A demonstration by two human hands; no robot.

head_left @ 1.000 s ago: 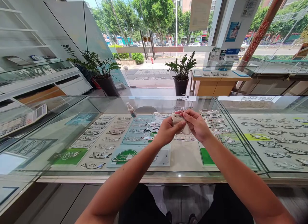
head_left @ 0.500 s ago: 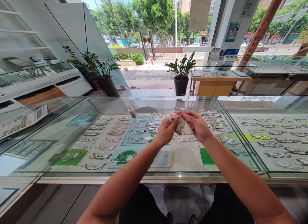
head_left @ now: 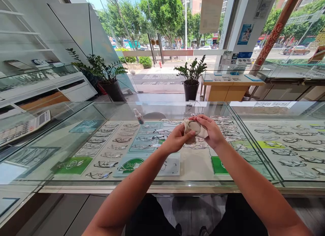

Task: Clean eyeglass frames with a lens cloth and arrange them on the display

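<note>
Over the glass counter, my left hand point(head_left: 177, 138) pinches a beige cleaning cloth point(head_left: 203, 132), its thumb pressed on the front. My right hand point(head_left: 212, 129) is closed at the other side, fingers curled over the top edge of a pair of eyeglasses point(head_left: 194, 127). A rounded lens outline with a thin rim shows against the cloth. Fingers and cloth hide most of the frame. Beyond the hands, a small white spray bottle point(head_left: 138, 116) stands on the counter to the left.
Rows of eyeglass frames point(head_left: 122, 140) lie inside the glass display counter point(head_left: 195, 182) below the hands. A calculator point(head_left: 27, 127) sits at the far left. Potted plants point(head_left: 191, 89) and a wooden table point(head_left: 230, 90) stand beyond the counter, before glass doors.
The cloth has opened out and turned, so a lens outline now shows on it. My left thumb has moved lower across the front, and my right fingers have shifted along the top.
</note>
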